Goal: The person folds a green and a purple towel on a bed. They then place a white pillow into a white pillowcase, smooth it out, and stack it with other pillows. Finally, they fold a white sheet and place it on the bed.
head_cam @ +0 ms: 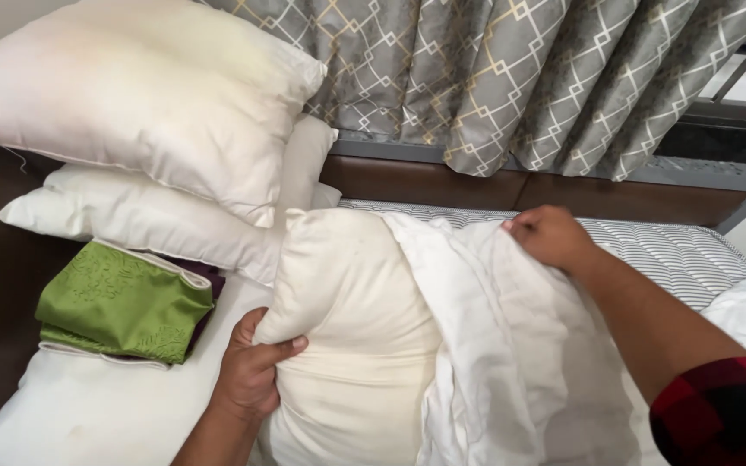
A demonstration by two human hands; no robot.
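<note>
- Grey curtains (511, 78) with a diamond pattern hang behind the bed (88, 414), whose striped mattress (675, 255) shows bare at the far right beside a dark wooden headboard (442, 183).
- Two bare white pillows (144, 112) lie stacked at the left — no covers on them — with a folded green cloth (123, 306) just in front, on the white sheet.
- Left hand (248, 371): fingers curled and thumb pressed down, clamping the near left edge of a cream pillow (347, 345) that stands on end in the middle of the bed.
- Right hand (546, 235): fingertips pinched together on the top edge of a white pillowcase (494, 345), holding it up against the pillow's right side.
- Progress, as I judge it: the pillowcase drapes over only the right part; most of the pillow's left face is uncovered, so the covering looks barely begun.
- Pillow: plump, faintly yellowed, lightly spotted. Pillowcase: thin, crumpled, hanging in long folds.
</note>
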